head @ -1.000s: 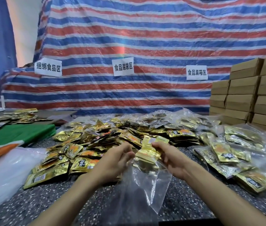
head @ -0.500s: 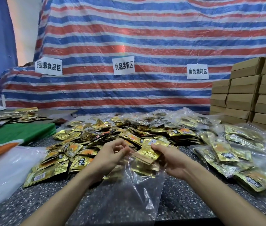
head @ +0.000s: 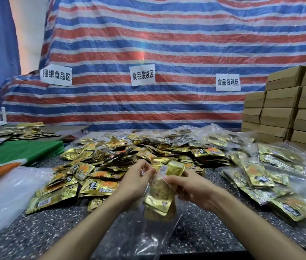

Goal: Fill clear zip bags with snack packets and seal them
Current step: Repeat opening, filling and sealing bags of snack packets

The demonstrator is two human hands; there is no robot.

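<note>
Both hands hold the clear zip bag [head: 156,224] up just above the counter [head: 35,231]. The left hand [head: 135,182] pinches the left side of the bag's mouth, and the right hand [head: 191,188] curls its fingers round the right side, by the red zip line. A stack of gold packets [head: 157,199] sits inside the bag, and the top packets [head: 172,167] stick out above the mouth.

The main risk is at the seal. If the top packets are not pushed below the zip line, a corner will likely catch between the strips and leave a gap. The stack also rides high and tilted, with the lower part of the bag slack and empty. It could wedge crosswise instead of sliding to the bottom.

The film looks thin and slick, so either pinch could slip. The bag would then drop and spill into the loose pile [head: 99,166] behind the bag, losing the count. Stiff packet corners might also snag the film. The filled bags [head: 261,175] lie close on the bag's right, where an unsealed one could be set down by mistake
</note>
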